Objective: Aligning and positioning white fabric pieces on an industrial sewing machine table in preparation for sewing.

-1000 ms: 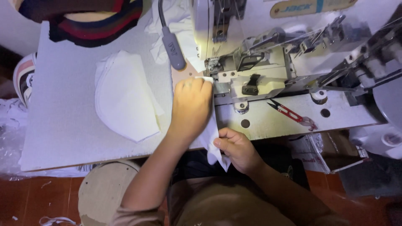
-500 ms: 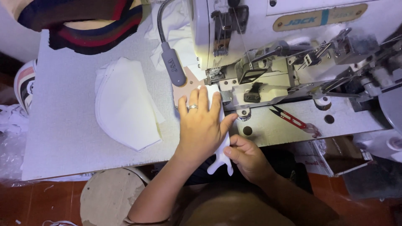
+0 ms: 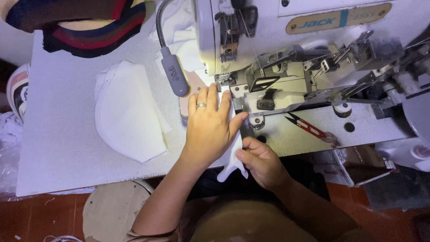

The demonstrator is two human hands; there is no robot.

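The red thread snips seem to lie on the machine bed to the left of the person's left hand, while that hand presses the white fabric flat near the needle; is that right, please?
Not quite. The head view shows the red thread snips lying on the machine bed to the right of both hands. The left hand does press the white fabric flat near the needle.

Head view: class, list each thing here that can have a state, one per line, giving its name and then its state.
Left hand: flat, palm down, pressing the white fabric piece.
Right hand: pinching the fabric's hanging end.
White fabric piece: partly under the left hand, draped over the table edge.
Stack of white pieces: lying flat, untouched.
Red thread snips: lying on the machine bed, unheld.
Gooseneck lamp: bent down.
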